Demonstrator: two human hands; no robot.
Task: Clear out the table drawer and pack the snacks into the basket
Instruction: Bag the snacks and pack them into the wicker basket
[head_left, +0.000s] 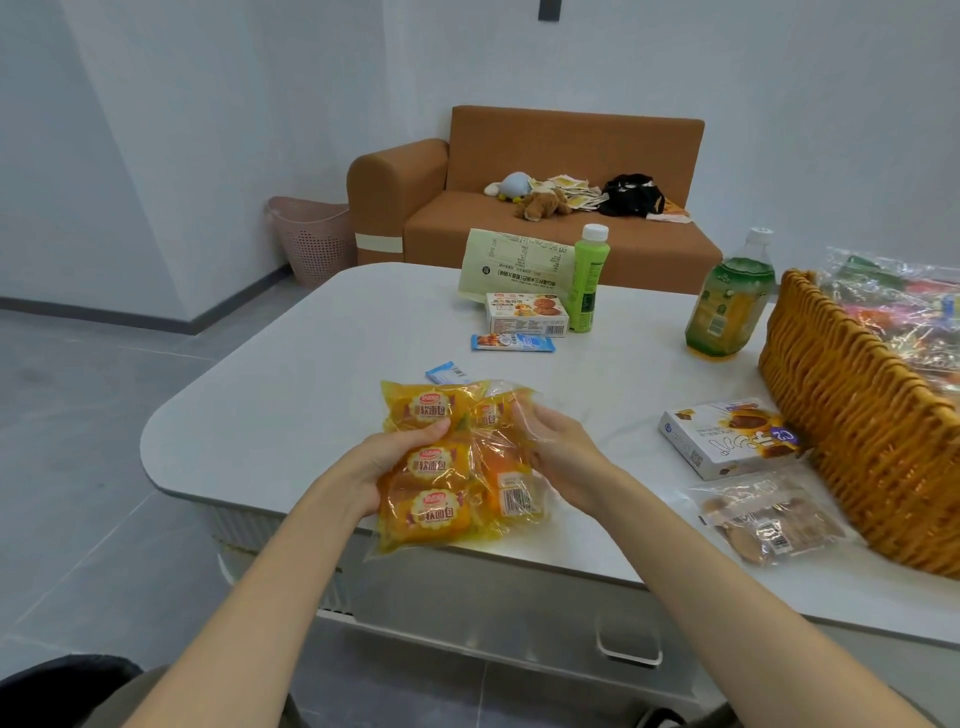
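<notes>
Bread bag (437, 512) | labels 软面包 | left hand (392, 465), right hand (563, 457) gripping

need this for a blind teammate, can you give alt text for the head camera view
The person's left hand and right hand hold a clear bag of yellow-wrapped soft breads above the near edge of a white table. At the right stands a wicker basket, with a white snack box and a cookie packet beside it.
</notes>
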